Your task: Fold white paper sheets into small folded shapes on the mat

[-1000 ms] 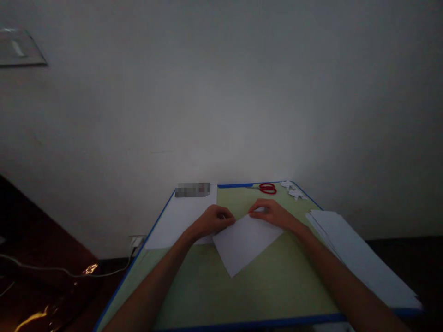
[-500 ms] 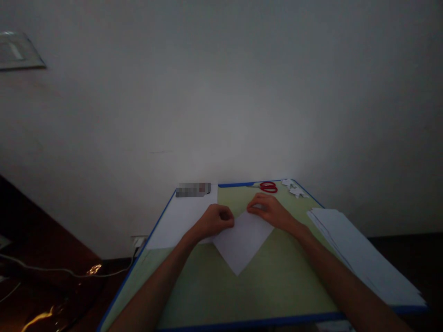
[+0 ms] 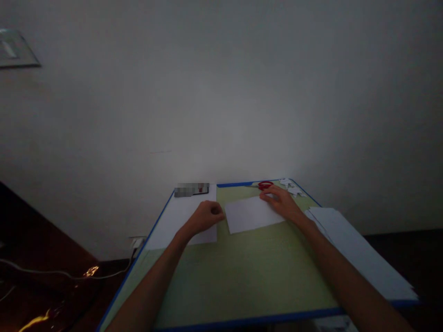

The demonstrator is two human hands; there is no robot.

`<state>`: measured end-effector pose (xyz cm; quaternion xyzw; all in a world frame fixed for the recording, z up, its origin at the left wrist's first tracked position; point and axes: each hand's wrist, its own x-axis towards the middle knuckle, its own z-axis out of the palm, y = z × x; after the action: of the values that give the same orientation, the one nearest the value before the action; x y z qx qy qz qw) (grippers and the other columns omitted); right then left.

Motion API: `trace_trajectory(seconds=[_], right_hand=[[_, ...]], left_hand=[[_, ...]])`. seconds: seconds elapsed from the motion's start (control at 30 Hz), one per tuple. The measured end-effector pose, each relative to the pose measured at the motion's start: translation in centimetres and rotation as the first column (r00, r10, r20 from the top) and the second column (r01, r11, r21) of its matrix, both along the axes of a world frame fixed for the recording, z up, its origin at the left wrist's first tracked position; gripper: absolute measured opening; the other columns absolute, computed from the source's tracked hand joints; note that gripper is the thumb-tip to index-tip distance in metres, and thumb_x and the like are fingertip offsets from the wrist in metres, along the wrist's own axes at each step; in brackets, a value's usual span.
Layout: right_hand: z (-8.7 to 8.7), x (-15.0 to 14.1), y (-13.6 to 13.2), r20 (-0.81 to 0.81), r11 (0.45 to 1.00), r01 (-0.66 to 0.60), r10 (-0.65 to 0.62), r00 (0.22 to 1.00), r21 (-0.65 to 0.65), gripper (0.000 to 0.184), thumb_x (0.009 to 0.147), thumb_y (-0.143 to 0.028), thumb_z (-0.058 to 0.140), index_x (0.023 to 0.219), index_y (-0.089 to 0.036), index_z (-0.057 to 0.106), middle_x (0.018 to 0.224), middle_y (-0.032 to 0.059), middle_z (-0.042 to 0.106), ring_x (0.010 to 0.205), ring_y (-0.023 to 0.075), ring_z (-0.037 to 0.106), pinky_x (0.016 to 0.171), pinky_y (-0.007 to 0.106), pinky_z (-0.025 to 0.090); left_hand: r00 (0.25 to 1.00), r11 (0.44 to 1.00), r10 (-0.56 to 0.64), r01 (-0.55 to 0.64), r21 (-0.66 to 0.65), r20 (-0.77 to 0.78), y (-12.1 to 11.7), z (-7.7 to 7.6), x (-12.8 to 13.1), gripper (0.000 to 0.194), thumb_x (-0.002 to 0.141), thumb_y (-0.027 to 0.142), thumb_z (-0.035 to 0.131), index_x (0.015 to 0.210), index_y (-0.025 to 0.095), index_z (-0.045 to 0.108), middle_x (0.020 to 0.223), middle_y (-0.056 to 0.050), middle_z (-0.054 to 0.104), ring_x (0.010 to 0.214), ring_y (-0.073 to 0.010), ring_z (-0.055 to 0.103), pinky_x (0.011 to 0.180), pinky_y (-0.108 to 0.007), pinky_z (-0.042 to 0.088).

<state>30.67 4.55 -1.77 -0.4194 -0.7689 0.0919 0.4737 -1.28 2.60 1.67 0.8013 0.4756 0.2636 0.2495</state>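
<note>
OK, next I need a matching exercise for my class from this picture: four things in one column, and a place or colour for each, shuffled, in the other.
Column one
1. Scissors
2. Small white sheet
3. Paper scraps
4. Table

Column two
A. At the far right corner
B. Between the left hand and the right hand
C. Green top with blue edging
D. Red handles

Right pairs: 1-D, 2-B, 3-A, 4-C
</note>
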Motion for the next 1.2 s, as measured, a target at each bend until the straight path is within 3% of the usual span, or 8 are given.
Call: trace_trajectory(seconds=[0.17, 0.27, 0.43, 0.53, 0.63, 0.73, 0.87, 1.2], right_hand=[[0.5, -0.9, -0.5, 0.032, 0.996, -0.09, 0.09, 0.995, 0.007, 0.019, 0.094, -0.038, 0.065, 0.09, -0.022, 0.076, 0.094, 0.007, 0.067, 0.092, 0.024, 0.065, 0.088, 0.042, 0.051], [1.4, -2.0, -1.4, 0.097, 0.988, -0.148, 0.144, 0.985, 0.043, 0.019, 0.095, -0.037, 0.065, 0.092, -0.023, 0.077, 0.093, 0.0068, 0.062, 0.092, 0.0229, 0.062, 0.087, 0.041, 0.051], [1.9, -3.7, -2.5, 0.161, 0.988, -0.079, 0.057, 0.985, 0.135, 0.017, 0.093, -0.038, 0.069, 0.104, -0.028, 0.077, 0.106, 0.0082, 0.061, 0.105, 0.026, 0.06, 0.096, 0.047, 0.047], [1.4, -4.1, -2.4, 0.019, 0.973, 0.178, -0.183, 0.983, 0.149, 0.058, 0.086, -0.046, 0.074, 0.14, -0.03, 0.058, 0.13, 0.0131, 0.055, 0.121, 0.0334, 0.054, 0.106, 0.058, 0.041], [0.7, -4.6, -1.9, -0.233, 0.946, 0.325, -0.317, 0.919, -0.007, 0.098, 0.077, -0.055, 0.078, 0.157, -0.021, 0.032, 0.137, 0.0197, 0.049, 0.119, 0.0356, 0.056, 0.103, 0.06, 0.044], [0.5, -5.6, -1.8, -0.48, 0.953, 0.122, -0.247, 0.842, -0.277, 0.103, 0.07, -0.057, 0.082, 0.152, -0.017, 0.033, 0.134, 0.0207, 0.056, 0.109, 0.033, 0.064, 0.091, 0.053, 0.055], [1.0, -7.0, -2.5, -0.659, 0.877, -0.296, -0.03, 0.752, -0.378, 0.064, 0.064, -0.042, 0.087, 0.119, -0.022, 0.06, 0.121, 0.0127, 0.071, 0.102, 0.0287, 0.071, 0.087, 0.045, 0.059], [1.6, -7.2, -3.6, -0.756, 0.828, -0.434, 0.02, 0.655, -0.354, 0.048, 0.068, -0.031, 0.087, 0.111, -0.023, 0.068, 0.107, 0.0058, 0.078, 0.094, 0.0251, 0.074, 0.082, 0.039, 0.06]], left_hand=[[0.978, 0.962, 0.138, -0.17, 0.211, 0.159, -0.2, -0.2, 0.9, 0.013, 0.08, 0.03, 0.06, 0.076, 0.018, 0.06, 0.078, -0.004, 0.064, 0.075, -0.0184, 0.057, 0.066, -0.028, 0.042], [0.986, 0.978, 0.019, -0.053, 0.199, 0.166, -1.1, -0.1, 1.6, 0.025, 0.083, 0.041, 0.066, 0.091, 0.018, 0.067, 0.093, -0.007, 0.07, 0.087, -0.0212, 0.063, 0.072, -0.03, 0.046], [0.98, 0.988, -0.146, 0.152, -0.03, 0.135, -1.6, -0.3, 2.0, 0.027, 0.086, 0.043, 0.066, 0.088, 0.017, 0.073, 0.075, -0.005, 0.071, 0.068, -0.0181, 0.063, 0.063, -0.027, 0.044], [0.97, 0.996, -0.067, 0.08, -0.045, 0.232, -1.1, -0.7, 2.0, 0.028, 0.083, 0.044, 0.068, 0.08, 0.017, 0.071, 0.079, -0.006, 0.072, 0.071, -0.0192, 0.063, 0.063, -0.027, 0.043], [0.907, 0.993, 0.041, 0.009, -0.117, 0.419, -0.7, -0.9, 2.1, 0.032, 0.078, 0.047, 0.073, 0.085, 0.017, 0.067, 0.078, -0.006, 0.072, 0.07, -0.0192, 0.064, 0.062, -0.027, 0.044], [0.827, 0.971, 0.092, 0.049, -0.234, 0.555, -0.9, -0.8, 2.4, 0.04, 0.072, 0.048, 0.079, 0.092, 0.019, 0.059, 0.069, -0.002, 0.069, 0.061, -0.0158, 0.06, 0.056, -0.024, 0.041], [0.773, 0.933, 0.132, 0.114, -0.34, 0.62, -1.6, -0.7, 2.8, 0.045, 0.069, 0.05, 0.081, 0.09, 0.02, 0.055, 0.067, 0.001, 0.066, 0.061, -0.0149, 0.059, 0.055, -0.023, 0.042], [0.772, 0.942, 0.1, 0.131, -0.31, 0.628, -1.9, -0.8, 3.1, 0.041, 0.074, 0.053, 0.079, 0.081, 0.014, 0.065, 0.075, -0.004, 0.066, 0.067, -0.016, 0.062, 0.057, -0.025, 0.05]])
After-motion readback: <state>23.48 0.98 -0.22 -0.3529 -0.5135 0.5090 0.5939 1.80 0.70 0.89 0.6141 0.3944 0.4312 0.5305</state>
